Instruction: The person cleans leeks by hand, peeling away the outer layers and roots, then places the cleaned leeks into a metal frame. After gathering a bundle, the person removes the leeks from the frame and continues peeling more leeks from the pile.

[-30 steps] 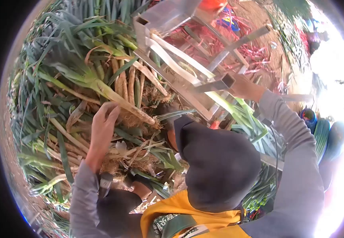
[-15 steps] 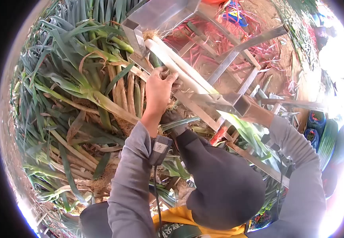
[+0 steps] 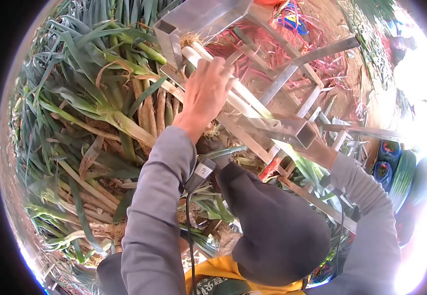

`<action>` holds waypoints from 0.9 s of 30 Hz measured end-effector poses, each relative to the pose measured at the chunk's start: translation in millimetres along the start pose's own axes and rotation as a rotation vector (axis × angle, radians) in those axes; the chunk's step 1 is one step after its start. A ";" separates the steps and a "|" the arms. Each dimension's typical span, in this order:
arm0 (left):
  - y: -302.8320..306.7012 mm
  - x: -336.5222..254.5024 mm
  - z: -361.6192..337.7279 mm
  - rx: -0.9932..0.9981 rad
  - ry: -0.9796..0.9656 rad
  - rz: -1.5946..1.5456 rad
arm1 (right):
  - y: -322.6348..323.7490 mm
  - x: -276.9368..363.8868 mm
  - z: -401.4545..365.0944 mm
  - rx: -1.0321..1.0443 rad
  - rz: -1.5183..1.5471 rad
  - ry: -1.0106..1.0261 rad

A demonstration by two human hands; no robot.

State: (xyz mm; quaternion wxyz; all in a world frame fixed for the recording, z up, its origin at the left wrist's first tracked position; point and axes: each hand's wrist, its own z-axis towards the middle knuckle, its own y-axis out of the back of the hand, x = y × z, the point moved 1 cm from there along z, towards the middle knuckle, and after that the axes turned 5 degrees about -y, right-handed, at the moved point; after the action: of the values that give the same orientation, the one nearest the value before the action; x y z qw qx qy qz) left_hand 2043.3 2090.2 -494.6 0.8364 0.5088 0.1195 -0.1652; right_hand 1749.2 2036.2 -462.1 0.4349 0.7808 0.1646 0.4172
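Two white leek stalks (image 3: 245,97) with roots at their upper end lie across a metal frame (image 3: 284,83). My left hand (image 3: 205,93) rests over the stalks near their root end, its fingers curled around them and partly hidden. My right hand (image 3: 321,151) is at the lower right, beside the frame's square tube end and the green leek leaves (image 3: 308,164); the tube and leaves cover its fingers.
A big heap of leeks (image 3: 90,108) fills the left side. Pink and red plastic strips (image 3: 321,49) lie on the ground behind the frame. Dark green bundles (image 3: 403,179) stand at the right. My dark-clad knee (image 3: 277,226) is below the frame.
My left hand has moved up and slightly right, from beside the stalks to over them near the roots. My right hand has barely shifted.
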 end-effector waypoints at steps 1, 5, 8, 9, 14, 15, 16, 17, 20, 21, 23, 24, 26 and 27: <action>-2.6 2.5 -0.2 0.021 -0.035 0.027 | -2.7 1.1 -2.2 -0.044 0.021 0.022; -5.9 14.3 -5.1 0.079 0.085 -0.063 | -16.3 -7.3 -6.0 -0.091 0.062 0.075; -3.9 12.8 -15.8 0.016 -0.048 0.006 | -22.6 -15.5 -14.8 -0.066 0.086 0.028; -14.3 15.2 -18.9 -0.034 -0.039 -0.030 | -28.5 -29.2 -20.8 -0.042 0.125 -0.050; -6.4 10.8 -21.7 -0.066 0.191 -0.268 | -40.2 -35.2 -22.2 -0.071 0.459 -0.079; -17.9 16.1 -24.3 -0.099 0.099 -0.140 | -34.1 -29.3 -13.5 -0.123 0.231 0.048; -17.9 17.6 -25.8 0.036 0.133 -0.133 | -29.7 -28.9 -11.4 -0.108 0.141 0.058; -0.6 8.5 -29.7 0.066 0.220 -0.191 | -25.6 -28.7 -9.0 -0.095 0.052 0.071; 72.2 -17.6 -66.5 -0.054 0.280 -0.333 | -8.5 -25.5 0.0 0.038 0.072 -0.056; 93.2 -24.5 -87.2 -0.058 0.304 -0.306 | 3.5 -16.4 0.7 0.130 -0.026 -0.146; 140.9 -35.8 -127.3 0.102 0.356 -0.445 | 6.5 -10.5 1.3 0.147 -0.042 -0.076; 160.0 -44.2 -149.1 0.099 0.394 -0.474 | 5.7 -8.0 -2.7 0.153 -0.018 -0.086; 201.3 -67.5 -197.4 0.164 0.461 -0.539 | 4.1 -10.3 -15.7 0.157 -0.007 -0.093; 221.5 -77.7 -218.7 0.230 0.491 -0.563 | 0.9 -20.7 -16.1 0.174 -0.070 -0.103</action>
State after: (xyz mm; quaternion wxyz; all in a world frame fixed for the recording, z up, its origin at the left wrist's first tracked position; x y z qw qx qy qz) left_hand 2053.3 2391.8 -385.5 0.6423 0.5710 0.4319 -0.2738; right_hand 1723.9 2031.6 -467.5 0.3875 0.8298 0.2051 0.3452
